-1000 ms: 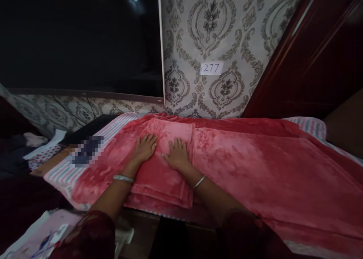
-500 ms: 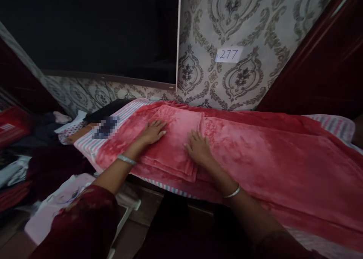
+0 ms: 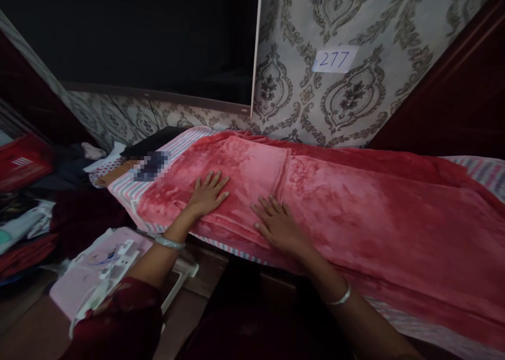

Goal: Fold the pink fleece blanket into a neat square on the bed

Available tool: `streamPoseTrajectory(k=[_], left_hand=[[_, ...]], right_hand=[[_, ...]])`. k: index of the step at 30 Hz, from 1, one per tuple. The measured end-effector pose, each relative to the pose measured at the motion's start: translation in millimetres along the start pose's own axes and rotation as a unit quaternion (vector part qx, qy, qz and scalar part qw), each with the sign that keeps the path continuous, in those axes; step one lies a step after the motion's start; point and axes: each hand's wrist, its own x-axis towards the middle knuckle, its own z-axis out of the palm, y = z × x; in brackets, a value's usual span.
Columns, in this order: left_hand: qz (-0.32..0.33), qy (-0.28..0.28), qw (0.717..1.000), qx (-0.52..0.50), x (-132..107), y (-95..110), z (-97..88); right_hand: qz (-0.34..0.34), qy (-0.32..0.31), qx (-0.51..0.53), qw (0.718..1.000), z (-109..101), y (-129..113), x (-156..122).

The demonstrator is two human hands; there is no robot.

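A red plush blanket lies along a long surface, its left part folded over into a thick panel. My left hand rests flat on the left side of this panel, fingers spread. Flat on the panel's front right portion is my right hand, fingers apart, close to the fold line. Neither hand grips the cloth. Beneath the blanket a striped cloth shows at the left end, along the front edge and at the far right.
Behind stands a large dark television before a patterned wall, with a paper marked 277 beside it. At the left lie piled clothes, a red bag and a pink stool-like board with a white power strip.
Both hands have slid toward me over the blanket, the left one slightly leftward. The view has tilted down a little, and more of the pink board shows.
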Motion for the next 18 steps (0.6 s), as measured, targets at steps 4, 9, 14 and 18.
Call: streamPoseTrajectory(k=[4, 9, 14, 18], left_hand=[[0.014, 0.058, 0.998, -0.032, -6, -3, -2.1], [0.114, 0.136, 0.974, -0.137, -39, 15, -4.4], [0.264, 0.098, 0.951, -0.127, -67, 63, 1.8], [0.301, 0.124, 0.940, -0.098, -66, 88, 6.8]], right_hand=[[-0.009, 0.044, 0.023, 0.999, 10, 18, -33], [-0.036, 0.084, 0.114, 0.989, 18, 43, -58], [-0.006, 0.132, 0.158, 0.979, 16, 44, -59], [-0.006, 0.147, 0.174, 0.974, 12, 38, -53]])
